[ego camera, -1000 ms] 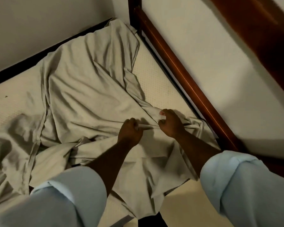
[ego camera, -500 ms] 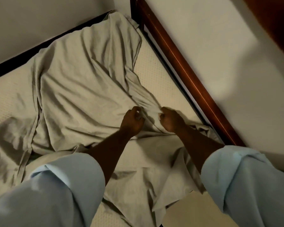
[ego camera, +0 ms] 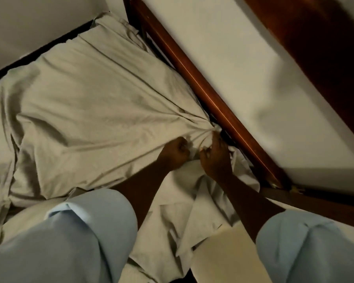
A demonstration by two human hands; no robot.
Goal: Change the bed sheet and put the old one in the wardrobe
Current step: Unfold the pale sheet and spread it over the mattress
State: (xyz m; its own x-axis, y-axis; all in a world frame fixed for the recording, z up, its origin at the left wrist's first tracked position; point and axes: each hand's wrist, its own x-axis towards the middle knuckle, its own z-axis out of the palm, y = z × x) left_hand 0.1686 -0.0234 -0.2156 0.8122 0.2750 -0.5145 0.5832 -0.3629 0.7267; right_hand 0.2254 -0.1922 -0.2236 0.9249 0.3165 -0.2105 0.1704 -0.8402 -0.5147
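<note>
1. Pale walls (ego camera: 243, 64) meet a dark reddish wooden bed rail (ego camera: 202, 92) running diagonally beside the bed.
2. Spread over the bed lies a wrinkled grey-beige cotton bed sheet (ego camera: 86, 103), its folds gathered to a bunch close against the rail.
3. At that bunch, the left hand (ego camera: 175, 153) is closed in a fist on the cloth.
4. Just beside it, the right hand (ego camera: 216, 158) pinches the same gathered cloth, fingers curled.
5. Light blue rolled sleeves (ego camera: 86, 231) cover both forearms.

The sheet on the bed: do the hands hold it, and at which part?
Yes. Both the left hand and right hand grip the sheet at its bunched edge beside the wooden bed rail.
</note>
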